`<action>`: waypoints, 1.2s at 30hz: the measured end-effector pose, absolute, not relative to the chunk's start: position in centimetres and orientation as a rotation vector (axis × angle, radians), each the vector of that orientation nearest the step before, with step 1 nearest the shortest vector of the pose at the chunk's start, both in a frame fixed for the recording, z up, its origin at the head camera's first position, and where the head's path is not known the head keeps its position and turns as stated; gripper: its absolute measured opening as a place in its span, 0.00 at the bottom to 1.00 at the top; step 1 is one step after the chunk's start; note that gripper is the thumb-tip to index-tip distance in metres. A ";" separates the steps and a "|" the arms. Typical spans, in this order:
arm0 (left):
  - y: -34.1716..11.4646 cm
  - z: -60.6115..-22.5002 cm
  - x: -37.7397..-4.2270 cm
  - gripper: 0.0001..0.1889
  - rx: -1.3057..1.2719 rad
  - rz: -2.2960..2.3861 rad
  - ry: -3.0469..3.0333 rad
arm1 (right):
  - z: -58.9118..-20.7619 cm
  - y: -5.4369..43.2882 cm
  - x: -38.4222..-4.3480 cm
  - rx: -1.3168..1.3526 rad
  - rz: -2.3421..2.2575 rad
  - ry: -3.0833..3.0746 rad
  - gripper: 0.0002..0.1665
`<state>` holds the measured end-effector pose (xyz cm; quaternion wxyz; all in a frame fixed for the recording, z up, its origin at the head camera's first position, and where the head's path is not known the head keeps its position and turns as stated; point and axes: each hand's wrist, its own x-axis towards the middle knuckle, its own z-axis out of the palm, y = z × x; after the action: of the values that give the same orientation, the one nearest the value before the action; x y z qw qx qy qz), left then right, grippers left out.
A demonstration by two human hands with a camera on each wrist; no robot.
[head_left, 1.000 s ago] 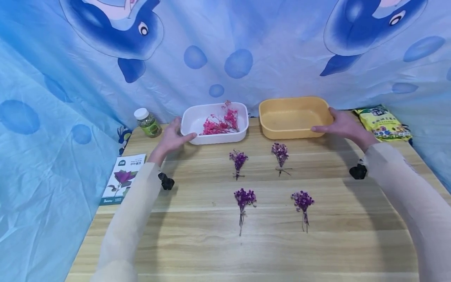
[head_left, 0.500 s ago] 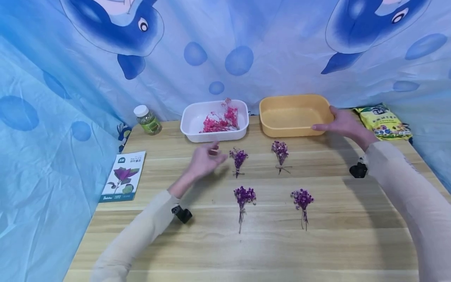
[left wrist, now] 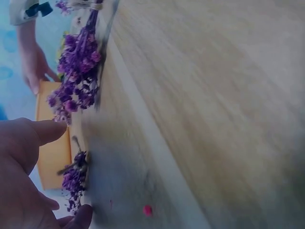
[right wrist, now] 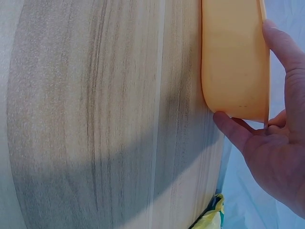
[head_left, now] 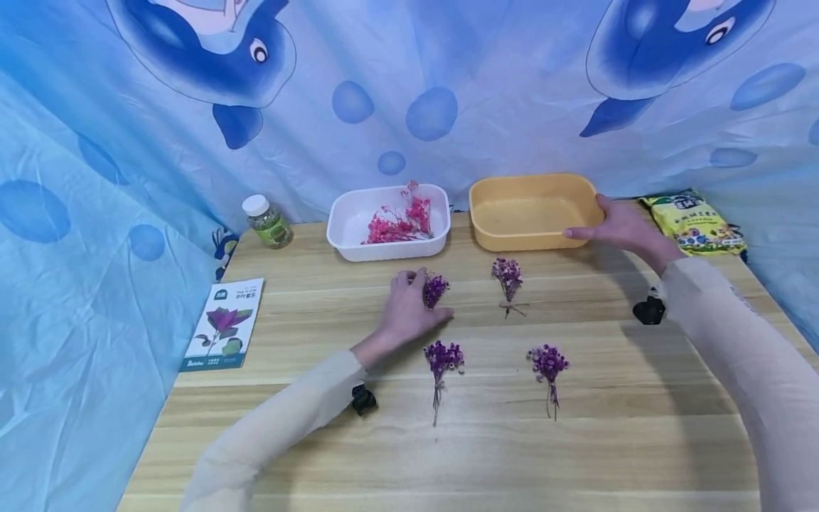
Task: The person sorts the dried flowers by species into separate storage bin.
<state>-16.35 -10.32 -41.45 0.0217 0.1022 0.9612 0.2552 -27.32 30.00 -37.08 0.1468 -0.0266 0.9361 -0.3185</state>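
My left hand is spread around a small bunch of purple dried flowers on the table. In the left wrist view, that purple bunch lies between thumb and fingertips, which stand apart. Closer to the camera is another purple bunch, tied with twine. My right hand grips the right end of a yellow plastic tub, thumb over the front rim. From the right wrist, fingers curl round the tub's corner. Two more tied purple bunches lie at back right and front right.
A white tub with pink dried flowers stands left of the yellow one. Around the table's edges are a lidded jar, a flower-printed booklet and a yellow bag. A pink speck lies on the wood.
My left hand has left the white tub's end and moved right and toward me, over to the back left purple bunch. The right hand stays on the yellow tub.
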 end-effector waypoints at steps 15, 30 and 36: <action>-10.1 -42.9 -17.3 0.37 0.448 0.931 2.989 | -37.0 30.0 -27.2 -0.085 -0.963 2.667 0.78; -10.2 -42.8 -17.4 0.33 0.526 1.012 2.958 | -37.2 30.3 -27.4 -0.092 -0.952 2.674 0.78; -10.5 -42.9 -17.5 0.30 0.578 1.153 2.931 | -37.2 30.2 -27.3 -0.097 -0.964 2.671 0.78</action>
<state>-17.53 -10.45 -42.94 -0.0300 0.1804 0.9149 0.3599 -27.33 30.24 -37.17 0.1494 -0.0339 0.9295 -0.3355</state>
